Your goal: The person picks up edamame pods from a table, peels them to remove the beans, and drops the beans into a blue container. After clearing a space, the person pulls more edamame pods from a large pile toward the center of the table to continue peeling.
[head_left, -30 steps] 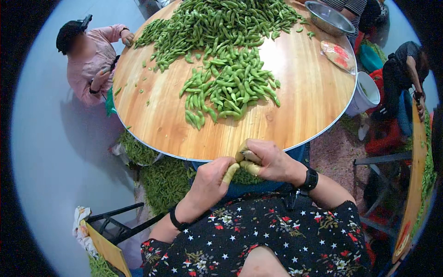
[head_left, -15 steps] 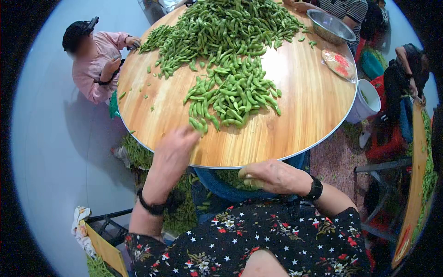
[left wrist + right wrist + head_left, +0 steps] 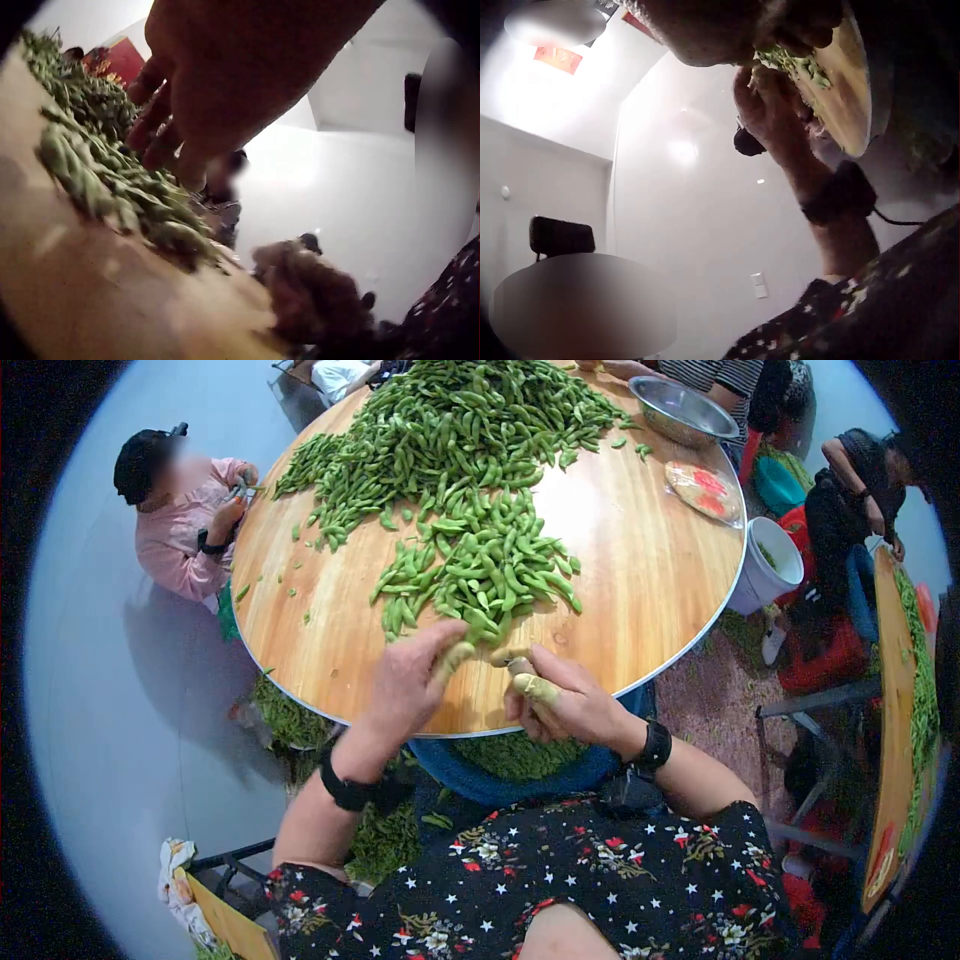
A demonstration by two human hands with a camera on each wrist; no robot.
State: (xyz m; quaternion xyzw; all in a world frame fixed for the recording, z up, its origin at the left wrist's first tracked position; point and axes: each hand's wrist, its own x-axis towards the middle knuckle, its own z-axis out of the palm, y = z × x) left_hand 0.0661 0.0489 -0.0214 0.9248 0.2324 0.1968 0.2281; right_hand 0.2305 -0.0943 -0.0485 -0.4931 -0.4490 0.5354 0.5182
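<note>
Left hand (image 3: 402, 688) at pod pile (image 3: 480, 570), right hand (image 3: 565, 705) beside

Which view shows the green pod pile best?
The head view: the whole pod pile spreads across the round table. The left wrist shows only its blurred near edge; the right wrist only a green sliver.

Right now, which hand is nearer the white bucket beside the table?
Right. The right hand is at the near edge of the table, down-left of the white bucket; the left hand lies just past it, farther from the bucket.
</note>
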